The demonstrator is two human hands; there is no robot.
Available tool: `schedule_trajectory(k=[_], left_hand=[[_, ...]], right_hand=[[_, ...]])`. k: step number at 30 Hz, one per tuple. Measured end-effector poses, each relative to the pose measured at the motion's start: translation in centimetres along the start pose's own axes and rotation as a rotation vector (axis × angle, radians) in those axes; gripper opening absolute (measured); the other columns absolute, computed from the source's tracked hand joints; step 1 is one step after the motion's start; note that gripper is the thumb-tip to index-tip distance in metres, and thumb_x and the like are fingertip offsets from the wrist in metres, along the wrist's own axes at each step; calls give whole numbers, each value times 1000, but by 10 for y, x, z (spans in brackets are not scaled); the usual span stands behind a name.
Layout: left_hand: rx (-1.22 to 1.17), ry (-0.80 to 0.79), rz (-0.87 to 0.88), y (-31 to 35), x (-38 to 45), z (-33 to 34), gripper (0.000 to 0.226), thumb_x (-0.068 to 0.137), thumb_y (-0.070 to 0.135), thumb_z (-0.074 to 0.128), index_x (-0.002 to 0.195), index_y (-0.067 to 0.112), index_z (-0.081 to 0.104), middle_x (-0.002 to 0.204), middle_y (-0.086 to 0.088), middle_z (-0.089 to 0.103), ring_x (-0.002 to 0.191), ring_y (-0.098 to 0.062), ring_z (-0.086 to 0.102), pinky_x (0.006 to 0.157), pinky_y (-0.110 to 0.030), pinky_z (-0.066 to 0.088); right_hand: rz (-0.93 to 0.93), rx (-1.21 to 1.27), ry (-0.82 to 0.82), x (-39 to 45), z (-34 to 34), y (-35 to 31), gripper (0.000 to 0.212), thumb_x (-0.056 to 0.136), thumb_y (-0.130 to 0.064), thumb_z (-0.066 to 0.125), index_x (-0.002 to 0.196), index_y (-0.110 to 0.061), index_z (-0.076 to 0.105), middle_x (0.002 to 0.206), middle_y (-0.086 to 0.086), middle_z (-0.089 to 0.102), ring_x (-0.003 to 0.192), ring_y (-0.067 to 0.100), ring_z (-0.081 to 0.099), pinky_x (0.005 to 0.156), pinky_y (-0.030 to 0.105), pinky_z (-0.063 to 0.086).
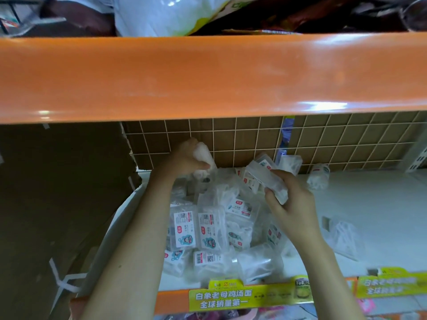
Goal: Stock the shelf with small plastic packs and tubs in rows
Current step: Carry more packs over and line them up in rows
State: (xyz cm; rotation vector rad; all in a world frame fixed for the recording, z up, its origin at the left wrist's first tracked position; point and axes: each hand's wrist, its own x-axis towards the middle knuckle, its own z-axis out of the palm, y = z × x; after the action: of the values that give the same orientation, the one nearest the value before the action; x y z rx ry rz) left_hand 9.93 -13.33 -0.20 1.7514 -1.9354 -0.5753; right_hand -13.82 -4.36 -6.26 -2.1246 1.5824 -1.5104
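Well, the shelf [381,215] is nowhere near tidy yet: a heap of small clear plastic packs [208,227] sits jumbled at the left end of the white board, some lying flat with their labels up, others tipped and overlapping, and nothing there reads as a straight row. Over to the right it's thin going — one small tub [318,177] lies by the wire back grid [346,144], another clear container [290,163] stands near it, and a loose clear bag [342,236] lies well apart from the heap on the bare board. So, in my judgement, most of the lining-up is still to be done, with plenty of open shelf waiting on the right. Now the hands: the left hand [184,155] is up at the back of the heap, near the grid, fingers curled round a whitish pack [203,153] and gripping it from above. The right hand [291,199] has its fingers and thumb wrapped on a clear labelled pack [265,179], held tilted just above the pile (whether that one is a flat pack or a tub, I can't quite tell through the blur). Both hands are loaded, neither is free, and both packs hang over the pile rather than in any settled place.
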Motion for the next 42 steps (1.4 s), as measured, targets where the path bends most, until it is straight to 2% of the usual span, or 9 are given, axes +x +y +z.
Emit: schedule_trajectory(k=[6, 10, 13, 19, 22, 28, 35, 37, 42], left_hand=[[-111, 266, 128, 8, -41, 8, 42, 81, 24, 71, 117, 15, 51, 100, 2, 53, 93, -13, 51, 60, -9, 32], [-77, 412, 193, 27, -60, 26, 38, 83, 20, 68, 116, 13, 51, 101, 5, 48, 92, -9, 45, 61, -17, 28], [-139, 439, 273, 50, -71, 45, 35, 81, 8, 65, 113, 10, 52, 103, 4, 47, 89, -10, 45, 67, -20, 28], [-213, 395, 350, 95, -79, 89, 36, 74, 0, 64, 92, 27, 51, 92, 9, 54, 82, -6, 51, 65, -19, 40], [-144, 430, 424, 121, -69, 116, 38, 66, -12, 63, 90, 17, 57, 94, 3, 57, 88, -16, 55, 68, -21, 37], [-139, 453, 458, 174, -62, 167, 53, 58, -14, 49, 93, 25, 53, 106, 2, 51, 102, -23, 52, 78, -30, 40], [-168, 395, 314, 218, -74, 223, 47, 58, -23, 53, 87, 13, 57, 98, 3, 47, 88, -6, 43, 75, -4, 31], [-172, 420, 304, 226, -77, 235, 47, 56, -23, 55, 84, 14, 54, 93, 2, 46, 84, -3, 41, 75, -3, 31], [-152, 496, 237, 231, -83, 254, 39, 57, -16, 72, 82, 8, 53, 91, -2, 47, 78, 0, 36, 75, -1, 31]], right_hand=[[62, 14, 37, -7, -7, 2, 37, 77, -15, 56, 113, -11, 60, 103, -8, 59, 94, 3, 51, 77, -3, 29], [125, 46, 70, -16, -13, 13, 38, 74, -20, 54, 111, -15, 59, 103, -8, 58, 91, 1, 49, 72, 15, 39], [167, 76, 90, -20, -25, 24, 35, 71, -16, 55, 106, -18, 55, 98, -5, 58, 84, 5, 50, 66, 22, 38], [226, 178, 161, -20, -66, 58, 34, 74, -20, 58, 104, -28, 44, 95, -19, 56, 83, -6, 54, 63, 6, 36], [235, 202, 134, -17, -93, 85, 35, 78, -26, 58, 106, -36, 41, 99, -21, 57, 84, -7, 56, 66, 6, 39], [184, 111, 35, -11, -144, 143, 25, 88, -29, 50, 112, -37, 47, 107, -3, 57, 85, 5, 52, 74, 11, 37], [218, 153, -97, -17, -188, 192, 27, 92, -37, 39, 117, -45, 48, 106, -23, 41, 96, 1, 53, 81, 46, 53], [232, 158, -103, -19, -194, 199, 28, 90, -36, 43, 117, -40, 48, 105, -16, 44, 93, -1, 51, 83, 42, 52], [224, 177, -178, -23, -201, 205, 55, 74, -15, 71, 118, -29, 42, 110, 4, 46, 93, -21, 42, 80, -2, 30]])
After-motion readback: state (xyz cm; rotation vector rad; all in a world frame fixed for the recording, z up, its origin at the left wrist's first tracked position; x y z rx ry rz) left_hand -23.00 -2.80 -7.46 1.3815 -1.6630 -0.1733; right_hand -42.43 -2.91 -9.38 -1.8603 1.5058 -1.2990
